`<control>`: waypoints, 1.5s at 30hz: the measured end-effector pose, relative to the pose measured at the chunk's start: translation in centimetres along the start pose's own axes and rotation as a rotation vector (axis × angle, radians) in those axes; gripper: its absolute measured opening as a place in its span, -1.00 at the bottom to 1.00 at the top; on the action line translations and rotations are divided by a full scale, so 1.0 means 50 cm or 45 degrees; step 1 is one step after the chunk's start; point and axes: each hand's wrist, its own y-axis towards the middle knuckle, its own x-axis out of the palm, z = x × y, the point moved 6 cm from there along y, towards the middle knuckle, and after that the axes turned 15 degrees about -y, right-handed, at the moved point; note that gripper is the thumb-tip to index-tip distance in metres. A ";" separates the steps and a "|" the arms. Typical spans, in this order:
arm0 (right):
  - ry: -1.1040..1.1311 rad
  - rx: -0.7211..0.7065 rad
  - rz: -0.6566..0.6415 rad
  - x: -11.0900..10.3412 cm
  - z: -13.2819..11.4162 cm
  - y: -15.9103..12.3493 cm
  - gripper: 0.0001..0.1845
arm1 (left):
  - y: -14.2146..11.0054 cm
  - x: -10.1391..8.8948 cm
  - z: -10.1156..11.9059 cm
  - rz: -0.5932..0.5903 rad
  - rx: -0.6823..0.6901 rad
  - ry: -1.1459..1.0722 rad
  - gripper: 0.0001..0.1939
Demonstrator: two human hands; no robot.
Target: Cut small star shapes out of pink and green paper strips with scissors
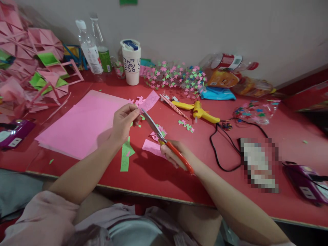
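Pink paper strip with drawn star outlines [151, 99] slants away from the left hand [123, 122], above the red tabletop [151, 182], its near end pinched between thumb and fingers. The right hand [170, 158] grips metal scissors with orange-red handles [164, 140], whose blade tips point at the strip's pinched end; whether they touch it cannot be told. Nearby lie a green paper strip [124, 162], a second pink paper strip [151, 146] and large, flat pink paper sheets [82, 124].
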 end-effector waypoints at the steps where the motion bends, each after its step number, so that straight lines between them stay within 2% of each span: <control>1: 0.007 0.008 -0.011 0.002 0.000 0.000 -0.47 | -0.001 0.001 0.001 -0.001 0.001 -0.005 -0.89; 6: -0.020 0.015 0.014 0.005 -0.004 -0.001 -0.48 | -0.008 0.008 0.001 0.008 -0.007 -0.041 -0.88; 13: 0.116 0.005 -0.033 0.021 -0.006 -0.005 -0.50 | -0.017 0.011 -0.005 0.038 0.001 -0.045 -0.87; 20: 0.150 0.079 -0.017 0.030 -0.002 -0.005 -0.55 | -0.018 0.008 -0.015 0.060 0.006 -0.017 -0.85; 39: 0.059 0.065 0.074 0.014 -0.016 -0.007 -0.52 | -0.016 0.007 -0.016 0.086 -0.037 -0.087 -0.86; 45: 0.059 0.076 0.078 0.011 -0.015 -0.008 -0.59 | -0.013 0.009 -0.016 0.058 -0.077 -0.156 -0.85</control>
